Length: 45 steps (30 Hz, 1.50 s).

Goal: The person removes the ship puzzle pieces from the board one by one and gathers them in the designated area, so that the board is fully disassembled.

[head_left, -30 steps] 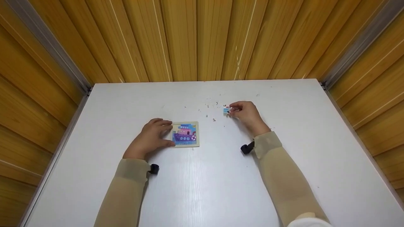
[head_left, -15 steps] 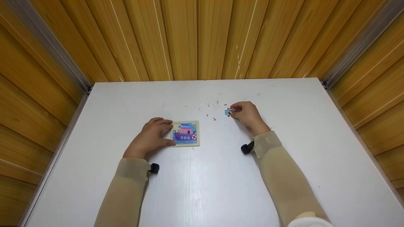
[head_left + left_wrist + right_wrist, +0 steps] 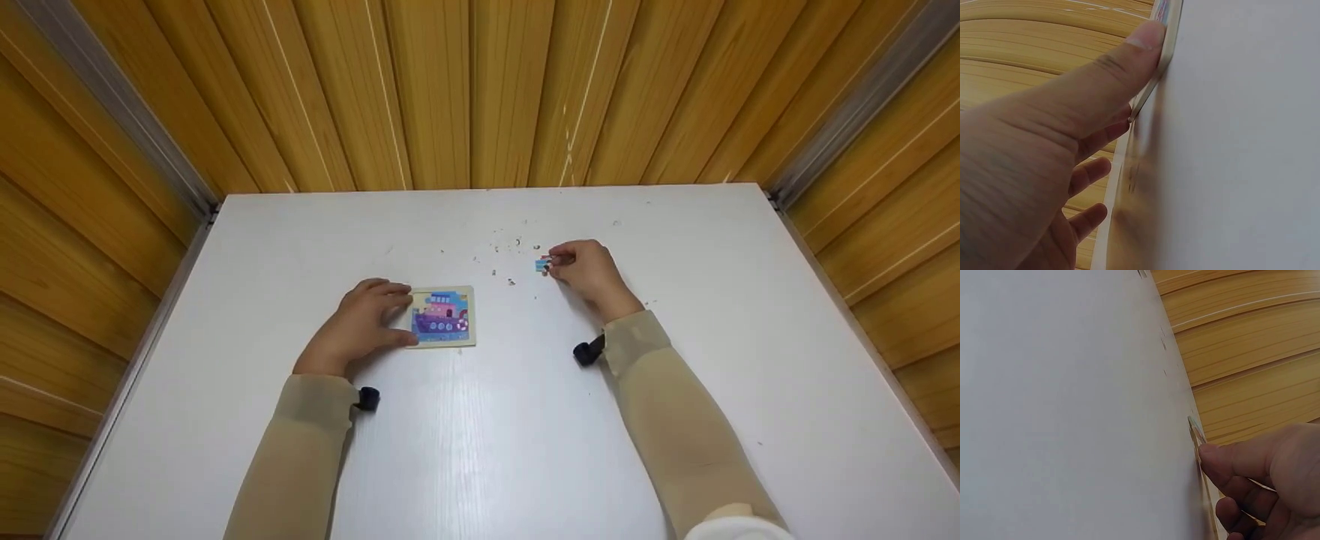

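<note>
A small framed jigsaw puzzle (image 3: 442, 316) with a purple and pink boat picture lies flat on the white table, left of the middle. My left hand (image 3: 360, 322) holds its left side, thumb at the near corner and fingers at the far corner. The left wrist view shows my thumb against the puzzle frame's edge (image 3: 1171, 40). Farther back and to the right, my right hand (image 3: 589, 274) pinches a light-blue puzzle piece (image 3: 541, 265) between thumb and fingers. In the right wrist view that piece (image 3: 1195, 429) appears edge-on, partly hidden by the fingertips.
Tiny dark crumbs (image 3: 511, 282) are scattered on the white table (image 3: 480, 442) between and beyond the hands. Wood-patterned walls (image 3: 450, 90) stand at the back and both sides. A white rounded object (image 3: 739, 528) shows at the bottom right edge.
The puzzle piece in my right hand has turned slightly and less of it shows past the fingers. My left hand and the framed puzzle stay in place.
</note>
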Tool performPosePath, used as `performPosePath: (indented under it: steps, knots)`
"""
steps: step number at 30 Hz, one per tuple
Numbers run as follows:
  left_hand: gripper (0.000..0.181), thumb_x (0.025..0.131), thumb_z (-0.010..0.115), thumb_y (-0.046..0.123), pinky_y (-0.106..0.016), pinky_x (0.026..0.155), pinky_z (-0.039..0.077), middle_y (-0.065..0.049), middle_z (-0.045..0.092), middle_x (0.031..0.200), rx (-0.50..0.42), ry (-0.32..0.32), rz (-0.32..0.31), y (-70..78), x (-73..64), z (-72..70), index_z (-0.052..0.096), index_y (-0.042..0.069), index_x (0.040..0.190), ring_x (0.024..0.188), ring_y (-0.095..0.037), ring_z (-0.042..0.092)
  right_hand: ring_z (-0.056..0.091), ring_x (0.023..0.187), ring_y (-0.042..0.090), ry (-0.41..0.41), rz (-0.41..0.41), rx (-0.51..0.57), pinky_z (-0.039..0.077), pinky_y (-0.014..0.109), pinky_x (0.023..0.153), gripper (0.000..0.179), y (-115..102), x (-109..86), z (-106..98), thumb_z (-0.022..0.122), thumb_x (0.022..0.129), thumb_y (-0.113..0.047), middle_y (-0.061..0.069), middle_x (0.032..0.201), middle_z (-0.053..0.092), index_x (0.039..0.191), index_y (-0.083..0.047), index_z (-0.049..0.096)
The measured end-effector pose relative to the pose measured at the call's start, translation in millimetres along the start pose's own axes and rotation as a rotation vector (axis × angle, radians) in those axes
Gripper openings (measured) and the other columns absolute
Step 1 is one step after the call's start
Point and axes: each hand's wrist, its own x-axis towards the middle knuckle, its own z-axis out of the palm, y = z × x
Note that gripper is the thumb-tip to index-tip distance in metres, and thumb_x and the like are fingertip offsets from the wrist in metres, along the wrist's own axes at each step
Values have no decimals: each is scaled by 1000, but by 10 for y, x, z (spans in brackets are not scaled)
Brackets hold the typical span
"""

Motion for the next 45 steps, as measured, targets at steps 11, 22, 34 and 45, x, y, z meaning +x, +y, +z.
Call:
performPosePath:
  steps: [11,22,34,45]
  knots:
    - [78,89,98,39,-65,143,22,-4,57,174,0,-8,-7,-2,-3,-1,69,15,157,171,-38,33,71,119,28,10,13,4,59,39,104,36,-8,-24,5,77,103,1,20,128,78,139,2,76]
    - [79,89,98,40,-65,142,25,-2,56,175,-12,-7,-32,-17,-24,-2,69,15,158,172,-37,32,70,108,25,35,-20,-22,59,30,89,38,-99,-45,50,77,103,-5,16,126,80,141,-1,76]
    - [75,93,93,42,-67,141,26,-3,56,175,38,-11,-13,-20,28,95,67,16,159,172,-39,33,61,107,25,17,-135,7,50,37,93,35,-414,-185,259,78,105,-17,13,125,81,137,-4,80]
    - [76,92,94,39,-68,140,27,1,57,174,55,-2,-5,-10,110,82,67,16,159,171,-36,33,59,108,23,-17,-218,112,50,33,90,34,-904,-208,543,81,105,-27,10,126,82,134,-8,82]
